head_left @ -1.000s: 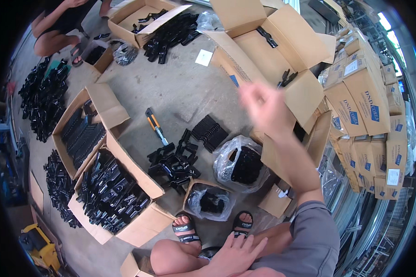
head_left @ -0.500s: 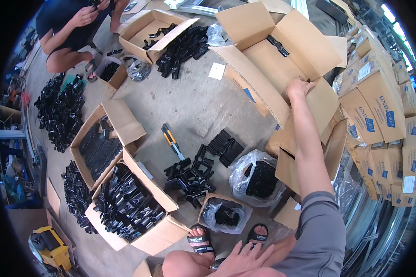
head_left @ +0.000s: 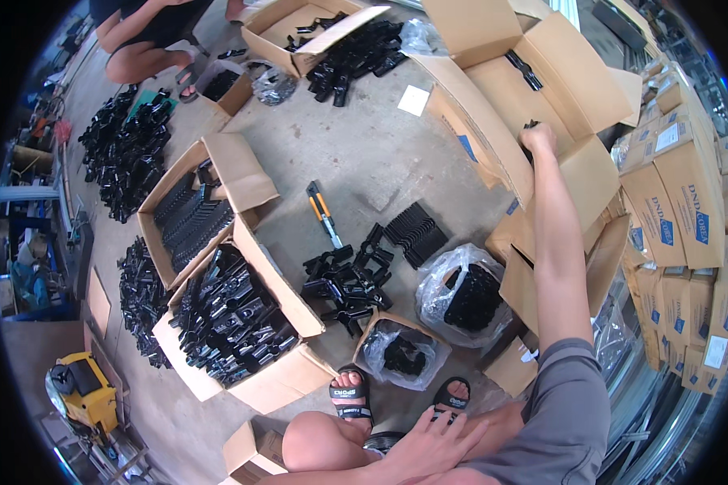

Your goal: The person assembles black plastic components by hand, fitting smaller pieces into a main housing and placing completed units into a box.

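Observation:
My right arm reaches forward into a large open cardboard box (head_left: 493, 97) at the far right. Down inside it, my right hand (head_left: 541, 139) is closed around a black part (head_left: 530, 125), mostly hidden by the fingers. Another black jointed part (head_left: 524, 70) lies on the same box's bottom, beyond my hand. My left hand (head_left: 435, 444) rests near my knee with fingers spread, holding nothing. Ahead of my feet are a small box of black pieces in a plastic liner (head_left: 402, 354), a clear bag of black pieces (head_left: 469, 295) and a loose heap of black parts (head_left: 346, 279).
Orange-handled pliers (head_left: 322, 212) and a neat row of black plates (head_left: 415, 234) lie on the floor. Two boxes full of black parts (head_left: 233, 315) stand at left. Another person (head_left: 141, 40) crouches at the far left. Stacked cartons (head_left: 675, 210) and metal profiles line the right.
The scene has shifted down and slightly right in the view. My right hand has risen a little off the box bottom, and a black part now shows in it. My left hand stays by my knee.

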Demonstrator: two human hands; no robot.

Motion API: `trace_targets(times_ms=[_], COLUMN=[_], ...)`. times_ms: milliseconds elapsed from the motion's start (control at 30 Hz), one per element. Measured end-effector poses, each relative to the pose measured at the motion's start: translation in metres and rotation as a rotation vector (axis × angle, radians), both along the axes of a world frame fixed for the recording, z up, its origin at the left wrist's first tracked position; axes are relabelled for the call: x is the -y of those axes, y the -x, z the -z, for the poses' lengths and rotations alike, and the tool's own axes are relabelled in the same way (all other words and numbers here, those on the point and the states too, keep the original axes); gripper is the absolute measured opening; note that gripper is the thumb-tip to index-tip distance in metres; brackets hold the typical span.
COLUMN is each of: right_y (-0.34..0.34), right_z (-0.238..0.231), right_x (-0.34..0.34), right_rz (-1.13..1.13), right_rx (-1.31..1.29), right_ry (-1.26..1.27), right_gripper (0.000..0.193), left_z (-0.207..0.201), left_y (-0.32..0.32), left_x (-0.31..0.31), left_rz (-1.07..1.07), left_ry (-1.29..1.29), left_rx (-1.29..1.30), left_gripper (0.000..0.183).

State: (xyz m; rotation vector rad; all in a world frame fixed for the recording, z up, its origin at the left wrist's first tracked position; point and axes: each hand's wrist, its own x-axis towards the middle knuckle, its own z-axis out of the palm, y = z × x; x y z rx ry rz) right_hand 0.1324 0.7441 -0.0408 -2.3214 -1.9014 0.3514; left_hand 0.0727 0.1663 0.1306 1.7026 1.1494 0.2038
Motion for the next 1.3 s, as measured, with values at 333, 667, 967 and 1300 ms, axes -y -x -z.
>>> trace_targets(times_ms=[333, 667, 967, 1300], right_y=[0.053, 0.070, 0.027, -0.239], right_z=[-0.148, 0.074, 0.031, 0.005], right_x=[0.180, 0.293, 0.302, 0.241], right_rz=[-0.486, -0.948, -0.689, -0.091], right_rx=[-1.108, -0.077, -0.452, -0.011], right_ry=[-0.580, 0.135, -0.032, -0.106], right_gripper=[0.024, 0.020, 0.023, 0.024], left_z=[-0.005, -0.021, -0.039, -0.054], left_y=[0.003, -0.003, -0.010, -0.010], left_x=[-0.002, 0.009, 0.025, 0.028], left_rz=[-0.050, 0.010, 0.072, 0.058], left_ry=[-0.329, -0.367, -0.416, -0.409], left_rx=[-0.175, -0.176, -0.175, -0.065], left_gripper=[0.057, 0.060, 0.067, 0.068])
